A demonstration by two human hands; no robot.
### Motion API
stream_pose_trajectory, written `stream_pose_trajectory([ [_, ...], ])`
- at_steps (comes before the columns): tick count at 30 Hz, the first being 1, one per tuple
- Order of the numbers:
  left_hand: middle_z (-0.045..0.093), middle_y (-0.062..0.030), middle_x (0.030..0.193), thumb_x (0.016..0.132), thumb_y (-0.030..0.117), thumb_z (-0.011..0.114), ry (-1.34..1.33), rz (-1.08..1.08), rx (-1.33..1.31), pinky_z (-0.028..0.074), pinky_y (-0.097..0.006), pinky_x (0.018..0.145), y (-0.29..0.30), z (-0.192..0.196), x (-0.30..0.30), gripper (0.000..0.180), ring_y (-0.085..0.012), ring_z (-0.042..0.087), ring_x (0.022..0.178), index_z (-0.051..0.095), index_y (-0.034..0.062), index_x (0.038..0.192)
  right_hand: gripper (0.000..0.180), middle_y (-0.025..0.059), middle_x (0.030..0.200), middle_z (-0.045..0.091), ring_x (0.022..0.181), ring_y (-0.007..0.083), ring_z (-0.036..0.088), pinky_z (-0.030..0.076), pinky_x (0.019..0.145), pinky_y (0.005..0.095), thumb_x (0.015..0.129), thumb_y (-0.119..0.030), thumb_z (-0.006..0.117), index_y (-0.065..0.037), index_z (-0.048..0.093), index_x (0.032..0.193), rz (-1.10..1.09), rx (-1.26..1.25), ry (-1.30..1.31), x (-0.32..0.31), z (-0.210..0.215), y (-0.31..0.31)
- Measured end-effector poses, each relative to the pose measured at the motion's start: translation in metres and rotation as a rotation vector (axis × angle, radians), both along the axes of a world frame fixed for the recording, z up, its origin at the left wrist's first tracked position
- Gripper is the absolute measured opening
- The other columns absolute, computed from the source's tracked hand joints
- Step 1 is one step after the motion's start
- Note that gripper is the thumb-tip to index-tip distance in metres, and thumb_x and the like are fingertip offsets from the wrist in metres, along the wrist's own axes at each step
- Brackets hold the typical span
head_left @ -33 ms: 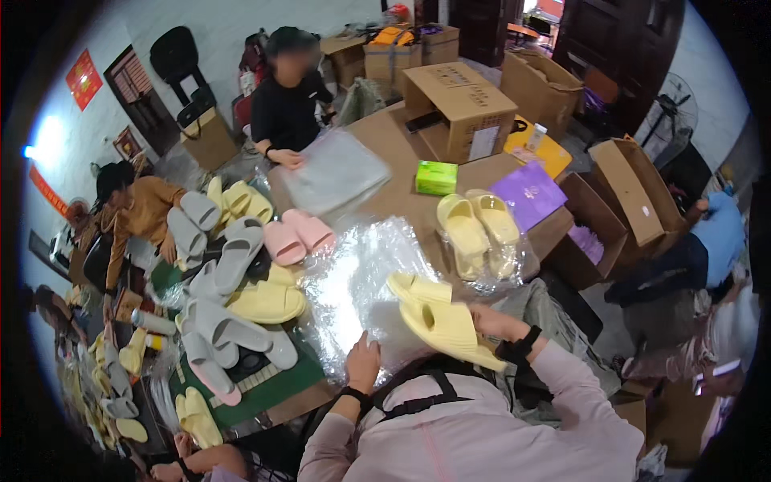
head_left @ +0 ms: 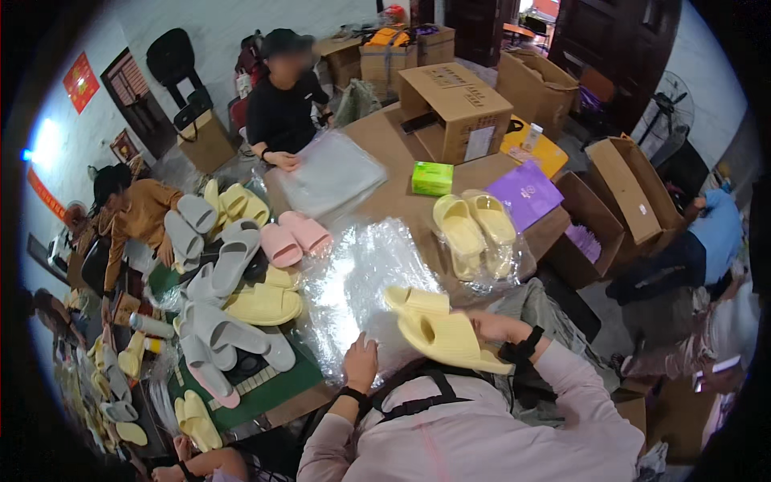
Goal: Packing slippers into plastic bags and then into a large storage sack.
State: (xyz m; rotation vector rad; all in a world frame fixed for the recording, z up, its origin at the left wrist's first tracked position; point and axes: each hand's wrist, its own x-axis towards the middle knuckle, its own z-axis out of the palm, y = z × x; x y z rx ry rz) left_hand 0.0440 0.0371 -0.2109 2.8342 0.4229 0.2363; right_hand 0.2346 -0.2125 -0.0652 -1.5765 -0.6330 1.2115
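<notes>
My right hand (head_left: 494, 327) is closed round the side of a pair of pale yellow slippers (head_left: 442, 336), held tilted over the near edge of the table. One slipper overlaps the other. To their left, my left hand (head_left: 361, 360) rests with curled fingers at the near edge of a stack of clear plastic bags (head_left: 365, 273), seemingly pinching the top bag's edge. Glare on the plastic hides the exact grip. Beyond my right hand, another yellow pair (head_left: 475, 233) lies in a clear bag.
Grey slippers (head_left: 233, 329), a pink pair (head_left: 295, 239) and more yellow ones crowd the left. Across the table a person (head_left: 281, 112) touches larger clear bags (head_left: 329, 173). A green box (head_left: 432, 178), purple bag (head_left: 524, 197) and cardboard box (head_left: 458, 104) stand at far right.
The yellow slippers in my right hand have tilted slightly, the near end shifting a little right. My left hand stays at the bags. The whole view has shifted slightly.
</notes>
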Motion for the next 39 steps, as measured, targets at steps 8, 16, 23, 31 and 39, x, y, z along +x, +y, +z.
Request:
stream_pose_trajectory([
  [8, 0.055, -0.0189, 0.112, 0.087, 0.014, 0.048, -0.232, 0.068, -0.309, 0.043, -0.042, 0.085, -0.012, 0.017, 0.025, 0.027, -0.0359, 0.052, 0.101, 0.057, 0.0058, 0.111, 0.027, 0.0080, 0.098, 0.060, 0.087, 0.0164, 0.053, 0.042, 0.080, 0.0278, 0.084, -0.005, 0.047, 0.003, 0.052, 0.110, 0.472, 0.134, -0.094, -0.023, -0.039, 0.003],
  [16, 0.050, -0.0218, 0.119, 0.088, 0.013, 0.048, -0.278, 0.159, -0.481, 0.037, -0.042, 0.093, -0.028, 0.035, 0.014, 0.035, -0.0377, 0.048, 0.108, 0.051, 0.0076, 0.122, 0.021, 0.0224, 0.104, 0.052, 0.089, 0.0396, 0.052, 0.042, 0.078, 0.0400, 0.077, -0.006, 0.049, 0.007, 0.055, 0.092, 0.371, -0.040, -0.763, -0.025, -0.057, 0.029],
  [23, 0.043, -0.0155, 0.130, 0.089, 0.013, 0.045, -0.095, 0.069, -0.255, 0.021, -0.049, 0.104, -0.066, 0.095, 0.016, 0.034, -0.0370, 0.034, 0.123, 0.053, 0.0145, 0.122, 0.021, 0.0223, 0.109, 0.053, 0.102, 0.0339, 0.050, 0.035, 0.092, 0.0457, 0.073, -0.014, 0.052, 0.001, 0.065, 0.078, 0.203, -0.051, -1.081, -0.029, -0.054, 0.041],
  [31, 0.039, -0.0072, 0.137, 0.092, 0.020, 0.043, -0.046, -0.232, -0.623, 0.014, -0.055, 0.104, -0.071, 0.122, 0.017, 0.029, -0.0367, 0.020, 0.132, 0.057, 0.0211, 0.118, 0.037, 0.0252, 0.123, 0.043, 0.119, 0.0350, 0.038, 0.021, 0.104, 0.0505, 0.073, -0.023, 0.057, -0.002, 0.058, 0.104, 0.246, 0.061, -1.340, -0.026, -0.123, 0.079],
  [39, 0.055, -0.0171, 0.112, 0.096, 0.022, 0.039, -0.361, 0.186, -1.958, 0.049, -0.032, 0.080, -0.042, 0.171, 0.006, 0.028, -0.0265, 0.058, 0.098, 0.048, 0.0004, 0.110, 0.043, 0.0266, 0.132, 0.032, 0.123, 0.0449, 0.029, 0.025, 0.098, 0.0593, 0.079, -0.021, 0.053, -0.003, 0.048, 0.117, 0.338, -0.036, -1.325, -0.016, -0.071, 0.140],
])
